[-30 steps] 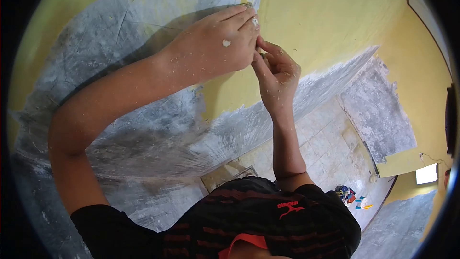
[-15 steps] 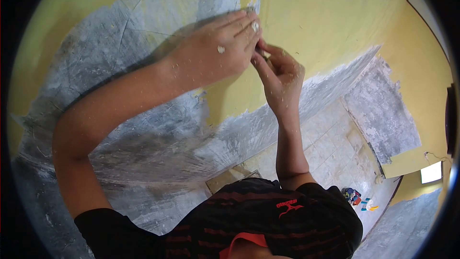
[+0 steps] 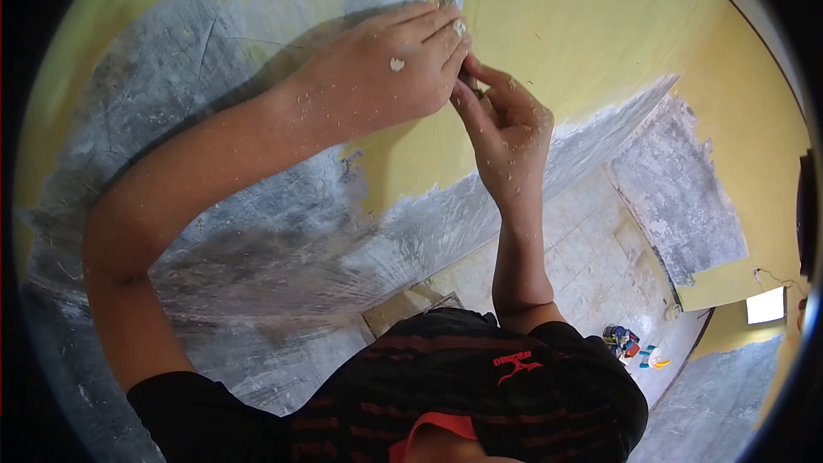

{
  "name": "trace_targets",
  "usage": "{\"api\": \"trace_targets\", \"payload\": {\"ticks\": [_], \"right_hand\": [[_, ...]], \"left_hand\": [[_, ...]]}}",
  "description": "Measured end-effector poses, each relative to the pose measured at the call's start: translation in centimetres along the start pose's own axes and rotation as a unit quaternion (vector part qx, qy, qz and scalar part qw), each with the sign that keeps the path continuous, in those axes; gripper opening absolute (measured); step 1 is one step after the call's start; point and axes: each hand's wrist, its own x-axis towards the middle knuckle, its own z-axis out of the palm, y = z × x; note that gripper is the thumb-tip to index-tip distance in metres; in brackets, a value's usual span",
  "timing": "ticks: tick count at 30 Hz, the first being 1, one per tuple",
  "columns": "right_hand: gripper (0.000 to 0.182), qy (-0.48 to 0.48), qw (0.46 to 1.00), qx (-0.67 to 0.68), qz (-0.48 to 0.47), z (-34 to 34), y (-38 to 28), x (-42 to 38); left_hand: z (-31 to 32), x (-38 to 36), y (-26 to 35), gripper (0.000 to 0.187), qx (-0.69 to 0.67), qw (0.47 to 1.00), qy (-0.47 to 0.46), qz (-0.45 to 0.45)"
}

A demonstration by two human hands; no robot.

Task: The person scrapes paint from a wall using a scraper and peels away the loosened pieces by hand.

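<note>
My left hand point(image 3: 403, 60) lies over a scraper point(image 3: 467, 78), its fingers pressed together against the painted wall point(image 3: 549, 34). Only a small dark part of the scraper shows between my hands; its blade is hidden. From the right, my right hand point(image 3: 513, 124) pinches the scraper's near end between thumb and fingers. Pale paint flakes stick to both hands, with a larger chip point(image 3: 397, 64) on the back of the left. Around my left hand, yellow paint gives way to bare grey plaster point(image 3: 171, 60) with ragged edges.
Below on the right is a tiled floor point(image 3: 574, 249) with scattered debris. A dark, colourful bundle point(image 3: 619, 341) and a white, blue and yellow item point(image 3: 654, 358) lie there. Another wall point(image 3: 677, 180), partly stripped, stands to the right.
Both hands have shifted slightly up along the wall, still together on the scraper. The view has moved a little.
</note>
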Motion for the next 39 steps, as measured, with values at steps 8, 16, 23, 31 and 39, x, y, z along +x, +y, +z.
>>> {"api": "trace_targets", "payload": {"ticks": [8,16,23,31,39], "right_hand": [[0.03,0.016,0.999,-0.029,-0.026,0.6,-1.0,1.0],[0.03,0.003,0.998,-0.064,0.004,-0.1,-2.1,0.7],[0.03,0.008,0.998,-0.057,-0.017,0.8,-1.4,1.1],[0.036,-0.023,0.994,-0.109,-0.011,-0.6,-0.8,0.7],[0.034,-0.006,0.995,-0.093,-0.043,-0.4,0.2,0.5]], "left_hand": [[-0.5,0.5,-1.3,0.04,0.002,1.0,0.023,-0.009],[-0.1,0.5,-0.7,0.04,-0.025,0.999,0.003,-0.024],[-0.3,0.4,-1.2,0.043,-0.013,1.0,-0.001,-0.014],[-0.3,0.4,-0.4,0.045,-0.005,0.999,-0.031,0.003],[0.0,0.2,0.4,0.047,-0.007,0.999,-0.016,-0.041]]}}
